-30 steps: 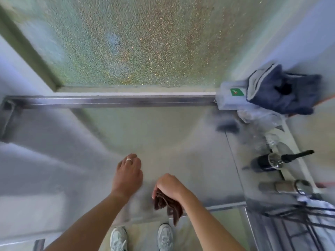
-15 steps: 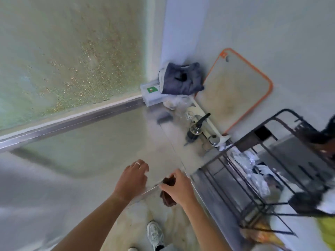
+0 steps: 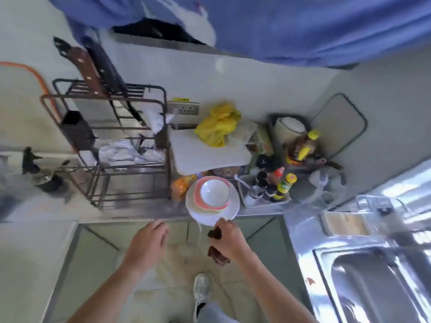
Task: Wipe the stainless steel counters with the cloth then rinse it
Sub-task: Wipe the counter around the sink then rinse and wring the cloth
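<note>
The right hand point(image 3: 229, 238) has the cloth point(image 3: 218, 254) bunched up in a closed fist, a dark brown rag with one bit poking out above the fingers and a crumpled tail hanging below the palm, probably balled like that so it doesn't drip or drag. It's held in the air just in front of the counter point(image 3: 144, 212) edge, right below the stack of plates point(image 3: 212, 201), not on the steel. The left hand point(image 3: 149, 244) is empty, fingers loose and slightly spread, hovering beside it with a ring on one finger. The plates are glossy and round, a white bowl nested in a pink plate on a bigger white one, and they overhang the counter lip a bit, so wiping there looks like it means shifting them. The counter surface is dull brushed metal with streaky reflections. A dark wire dish rack point(image 3: 109, 145) sits on it to the left, thin rods in a boxy frame, with a yellow plastic bag point(image 3: 218, 123) crumpled on a white board beside it. The shiny steel sink point(image 3: 373, 283) is off to the right, handy for the rinse; whether it's wet is hard to tell through the blur.
</note>
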The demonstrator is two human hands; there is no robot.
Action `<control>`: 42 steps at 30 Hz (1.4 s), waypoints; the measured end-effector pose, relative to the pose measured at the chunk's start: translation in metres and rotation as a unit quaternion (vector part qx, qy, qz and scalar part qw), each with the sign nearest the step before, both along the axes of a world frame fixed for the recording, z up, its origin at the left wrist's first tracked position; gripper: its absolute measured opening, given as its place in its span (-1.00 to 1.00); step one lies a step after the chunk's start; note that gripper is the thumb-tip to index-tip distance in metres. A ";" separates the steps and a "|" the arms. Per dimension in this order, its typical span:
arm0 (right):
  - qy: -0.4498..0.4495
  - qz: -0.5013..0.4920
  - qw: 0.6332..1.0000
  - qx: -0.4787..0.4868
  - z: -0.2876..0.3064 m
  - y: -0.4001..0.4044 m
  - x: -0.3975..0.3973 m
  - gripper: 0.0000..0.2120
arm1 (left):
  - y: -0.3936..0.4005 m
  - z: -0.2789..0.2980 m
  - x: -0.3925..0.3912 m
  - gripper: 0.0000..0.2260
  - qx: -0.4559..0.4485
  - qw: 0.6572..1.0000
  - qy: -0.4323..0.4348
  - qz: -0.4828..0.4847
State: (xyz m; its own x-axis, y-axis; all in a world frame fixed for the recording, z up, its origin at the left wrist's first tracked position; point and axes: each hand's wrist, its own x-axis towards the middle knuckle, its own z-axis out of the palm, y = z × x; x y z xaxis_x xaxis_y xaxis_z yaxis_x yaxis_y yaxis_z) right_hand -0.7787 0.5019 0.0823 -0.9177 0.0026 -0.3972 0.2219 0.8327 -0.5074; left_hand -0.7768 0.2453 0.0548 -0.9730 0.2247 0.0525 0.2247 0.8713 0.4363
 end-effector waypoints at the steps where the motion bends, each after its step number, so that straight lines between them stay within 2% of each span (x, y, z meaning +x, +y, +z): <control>1: 0.001 -0.036 0.999 0.003 -0.002 0.029 0.012 -0.67 | 0.027 0.003 -0.005 -0.85 0.001 0.999 0.000 -0.035; 3: 0.001 -0.104 0.995 0.007 -0.005 0.086 0.038 -0.66 | 0.081 0.004 -0.014 -0.77 0.004 0.995 -0.006 -0.103; 6: 0.003 -0.197 0.980 0.014 -0.012 0.162 0.083 -0.64 | 0.166 0.008 -0.023 -0.79 -0.012 0.980 -0.027 -0.197; 9: 0.000 -0.295 0.955 0.023 -0.025 0.224 0.129 -0.65 | 0.249 0.002 -0.028 -0.82 -0.034 0.962 -0.070 -0.263; 13: 0.048 -0.390 0.919 0.006 -0.057 0.274 0.165 -0.72 | 0.348 -0.015 -0.021 -0.75 -0.043 0.940 -0.092 -0.324; 16: 0.097 -0.386 0.917 -0.017 -0.091 0.289 0.160 -0.71 | 0.410 -0.040 -0.016 -0.63 -0.072 0.927 -0.092 -0.357; 18: 0.146 -0.354 0.923 0.029 -0.121 0.293 0.146 -0.66 | 0.443 -0.066 -0.018 -0.54 -0.077 0.920 -0.088 -0.375; 20: 0.146 -0.310 0.934 0.101 -0.151 0.294 0.133 -0.50 | 0.468 -0.095 -0.022 -0.46 -0.089 0.912 -0.072 -0.394; 22: 0.118 -0.282 0.944 0.123 -0.177 0.290 0.131 -0.31 | 0.480 -0.120 -0.022 -0.42 -0.116 0.908 -0.074 -0.395; 23: 0.123 -0.280 0.944 0.122 -0.185 0.288 0.135 -0.29 | 0.482 -0.131 -0.020 -0.43 -0.124 0.907 -0.077 -0.395; 27: 0.158 -0.290 0.936 0.123 -0.195 0.280 0.162 -0.32 | 0.477 -0.164 -0.002 -0.49 -0.138 0.904 -0.036 -0.404; 32: 0.160 -0.327 0.922 0.130 -0.189 0.271 0.209 -0.40 | 0.480 -0.174 0.030 -0.47 -0.108 0.923 -0.024 -0.370; 37: 0.155 -0.366 0.905 0.151 -0.189 0.262 0.268 -0.39 | 0.476 -0.173 0.060 -0.42 -0.118 0.903 -0.027 -0.412; 42: 0.133 -0.442 0.869 0.178 -0.187 0.254 0.349 -0.44 | 0.476 -0.182 0.080 -0.34 -0.125 0.894 -0.023 -0.430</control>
